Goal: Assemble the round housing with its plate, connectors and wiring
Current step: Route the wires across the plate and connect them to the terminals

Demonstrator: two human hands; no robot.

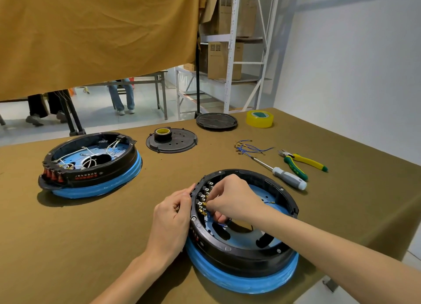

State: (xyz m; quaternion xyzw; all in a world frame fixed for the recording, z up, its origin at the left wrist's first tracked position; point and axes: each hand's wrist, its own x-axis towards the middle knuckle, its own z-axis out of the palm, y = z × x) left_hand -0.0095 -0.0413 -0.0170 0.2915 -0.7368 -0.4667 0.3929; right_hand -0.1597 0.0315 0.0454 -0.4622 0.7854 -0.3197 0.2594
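A mustard-yellow cloth curtain (95, 34) hangs across the upper left, above an olive-brown fabric-covered table (68, 235). Behind its lower edge lies a pale glossy floor (98, 116) with a grey metal-framed bench (145, 82) standing on it. A white metal shelving rack (232, 53) holds brown cardboard boxes (224, 61), beside a plain white wall (353, 64).
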